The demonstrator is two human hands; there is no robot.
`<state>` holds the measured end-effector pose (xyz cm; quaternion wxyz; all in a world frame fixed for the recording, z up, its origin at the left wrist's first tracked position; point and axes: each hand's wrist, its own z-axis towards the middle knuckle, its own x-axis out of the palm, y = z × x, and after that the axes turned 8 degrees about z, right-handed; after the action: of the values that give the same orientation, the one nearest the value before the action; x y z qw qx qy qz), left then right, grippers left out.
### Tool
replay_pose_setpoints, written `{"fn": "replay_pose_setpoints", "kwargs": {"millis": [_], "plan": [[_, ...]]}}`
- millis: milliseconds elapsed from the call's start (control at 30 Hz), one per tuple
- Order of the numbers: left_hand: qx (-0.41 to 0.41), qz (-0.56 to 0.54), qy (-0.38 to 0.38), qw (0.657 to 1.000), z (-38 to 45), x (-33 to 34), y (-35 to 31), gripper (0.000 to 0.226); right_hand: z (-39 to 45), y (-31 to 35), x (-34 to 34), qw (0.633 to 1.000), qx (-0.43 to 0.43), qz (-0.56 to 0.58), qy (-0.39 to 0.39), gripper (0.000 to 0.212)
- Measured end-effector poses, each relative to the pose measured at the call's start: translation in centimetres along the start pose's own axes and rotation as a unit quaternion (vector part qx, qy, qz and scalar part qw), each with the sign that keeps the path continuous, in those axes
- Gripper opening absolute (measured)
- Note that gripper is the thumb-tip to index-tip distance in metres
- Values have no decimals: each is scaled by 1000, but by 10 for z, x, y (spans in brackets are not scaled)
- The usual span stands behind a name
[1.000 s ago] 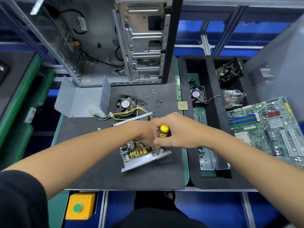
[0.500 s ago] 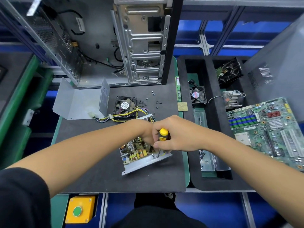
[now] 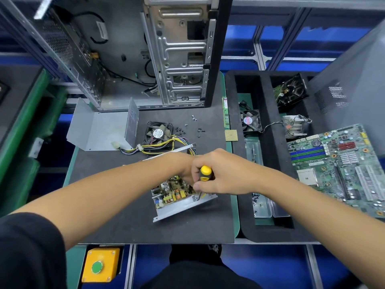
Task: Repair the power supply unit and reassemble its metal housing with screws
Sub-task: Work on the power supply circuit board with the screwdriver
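The open power supply (image 3: pixel 177 202) lies on the black mat, its circuit board bare inside a shallow metal base. My right hand (image 3: pixel 220 174) grips a yellow-and-black screwdriver (image 3: pixel 205 173) held upright, the tip down at the base's near right corner. My left hand (image 3: pixel 183 167) rests on the unit just left of the screwdriver, mostly hidden behind the right hand. The bent metal cover (image 3: pixel 100 130) lies at the mat's back left, beside a loose fan (image 3: pixel 159 133) and the yellow wire bundle (image 3: pixel 158 146). Several small screws (image 3: pixel 194 126) are scattered behind.
An empty PC case (image 3: pixel 166 51) stands at the back. On the right, a black foam tray (image 3: pixel 273 159) holds a fan (image 3: pixel 251 122), a heatsink (image 3: pixel 295 127) and metal tins with screws (image 3: pixel 258 202); a motherboard (image 3: pixel 341 167) lies beyond. A yellow button box (image 3: pixel 101 265) sits below the table edge.
Both hands and the screwdriver stay at the same corner of the power supply, shifting only slightly; the unit keeps its place.
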<state>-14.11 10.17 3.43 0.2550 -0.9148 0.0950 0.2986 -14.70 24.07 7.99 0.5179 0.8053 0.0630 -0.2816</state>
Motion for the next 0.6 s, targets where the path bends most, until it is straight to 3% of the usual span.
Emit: {"fn": "replay_pose_setpoints", "kwargs": {"millis": [267,433,600], "plan": [[-57,-12,97,994,10,1,8,28,-1,1,2,1000,-10,-15,5,14],[-47,-40,55,997,10,-1,6,12,-1,2,3,999,-21,-35,8,13],[-23,-9,41,999,17,6,7,34,-7,0,-2,999,-21,-32,-7,10]]}}
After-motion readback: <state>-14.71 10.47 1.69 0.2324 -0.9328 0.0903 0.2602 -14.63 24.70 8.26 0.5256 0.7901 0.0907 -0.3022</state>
